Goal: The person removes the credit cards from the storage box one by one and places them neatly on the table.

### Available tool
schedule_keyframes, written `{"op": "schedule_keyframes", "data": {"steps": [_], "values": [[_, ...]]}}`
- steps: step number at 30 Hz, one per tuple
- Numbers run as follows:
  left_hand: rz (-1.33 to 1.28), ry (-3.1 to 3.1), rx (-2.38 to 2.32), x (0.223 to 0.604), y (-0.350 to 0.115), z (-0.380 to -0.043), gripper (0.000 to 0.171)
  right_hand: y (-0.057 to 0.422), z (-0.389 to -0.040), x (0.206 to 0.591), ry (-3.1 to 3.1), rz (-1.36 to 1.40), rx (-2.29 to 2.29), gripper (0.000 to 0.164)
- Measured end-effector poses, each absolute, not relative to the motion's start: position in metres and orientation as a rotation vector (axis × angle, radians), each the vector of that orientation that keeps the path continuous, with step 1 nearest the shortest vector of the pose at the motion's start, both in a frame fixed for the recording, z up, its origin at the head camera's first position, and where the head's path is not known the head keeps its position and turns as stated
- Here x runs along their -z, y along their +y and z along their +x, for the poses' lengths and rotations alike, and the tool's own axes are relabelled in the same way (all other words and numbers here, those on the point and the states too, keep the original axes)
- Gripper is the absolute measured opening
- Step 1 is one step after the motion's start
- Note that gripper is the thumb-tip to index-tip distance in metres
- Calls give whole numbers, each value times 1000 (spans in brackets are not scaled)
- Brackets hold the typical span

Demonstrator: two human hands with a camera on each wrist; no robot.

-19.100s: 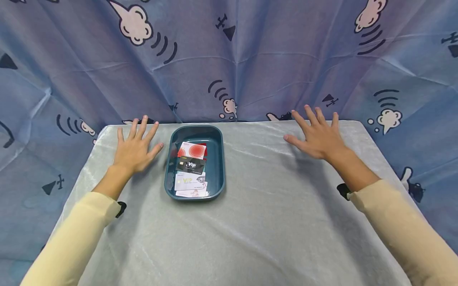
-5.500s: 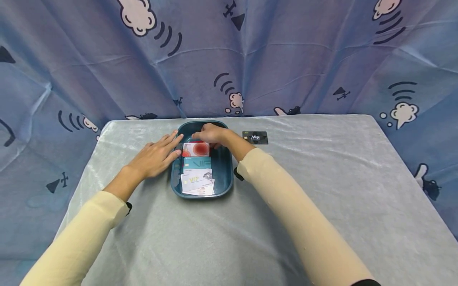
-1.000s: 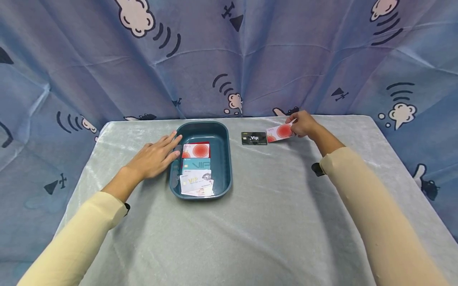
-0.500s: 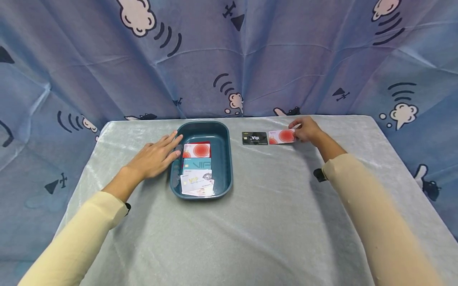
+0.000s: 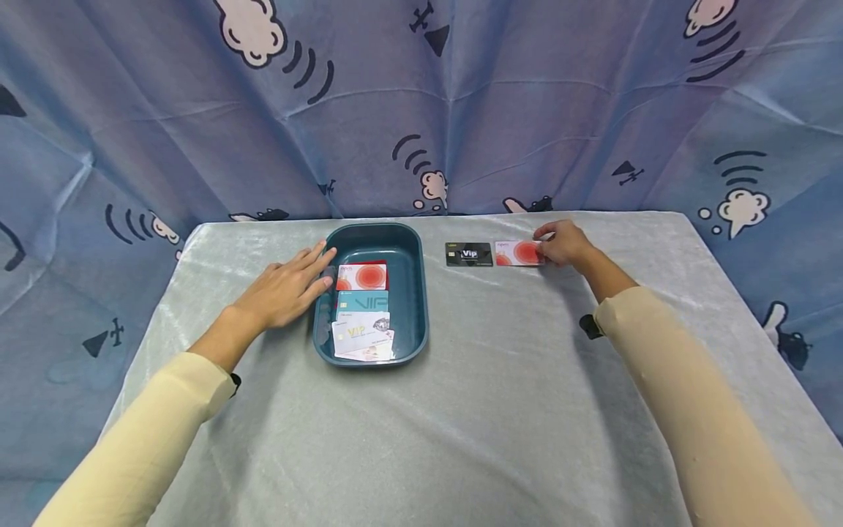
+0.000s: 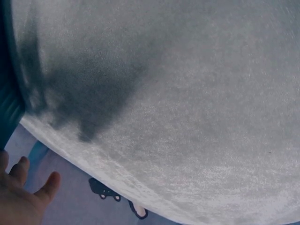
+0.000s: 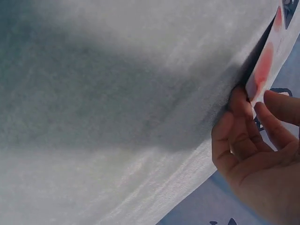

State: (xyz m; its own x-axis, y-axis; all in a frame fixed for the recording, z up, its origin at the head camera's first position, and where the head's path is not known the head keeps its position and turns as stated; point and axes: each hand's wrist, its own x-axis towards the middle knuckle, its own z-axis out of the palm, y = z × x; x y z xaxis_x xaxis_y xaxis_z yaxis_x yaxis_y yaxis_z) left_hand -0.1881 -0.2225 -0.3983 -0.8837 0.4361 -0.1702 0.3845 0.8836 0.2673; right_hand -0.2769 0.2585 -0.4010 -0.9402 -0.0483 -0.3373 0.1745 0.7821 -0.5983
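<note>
In the head view my left hand [image 5: 279, 294] has its fingers spread, the tips at the left rim of a dark teal tray [image 5: 421, 315]. Its fingers show low in the left wrist view, apart from the tray side there. My right hand [image 5: 565, 243] pinches the right end of a white card with red circles [image 5: 517, 253]. The card lies level with a black VIP card [image 5: 468, 254], a narrow gap between them. In the right wrist view the fingers meet the card's near corner [image 7: 262, 70], with a dark shadow along its edge.
Inside the tray lie a red-circle card [image 5: 361, 277] over a red one, a teal VIP card [image 5: 363, 301], and white cards [image 5: 361, 335] below, overlapping. The pale cloth-covered table [image 5: 448, 439] ends at a blue patterned curtain [image 5: 514, 110] behind.
My right hand has brought the red-circle card from a tilt, touching the black card, to straight in line with it, slightly to the right. The left hand has stayed at the tray.
</note>
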Motion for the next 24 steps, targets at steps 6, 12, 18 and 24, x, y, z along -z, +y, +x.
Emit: {"op": "schedule_keyframes", "data": {"steps": [6,12,18,24], "values": [[621,2832,-335,398,-222,-188,60,254,-276,395,2656,84,777,43],[613,2828,-349,397,-222,-188,60,238,-275,382,2751,-4,721,46],[608,2824,-346,397,-221,-188,61,209,-275,365,2821,-152,821,44],[604,2823,-344,398,-221,-188,61,176,-268,348,2710,-271,1007,42]]}}
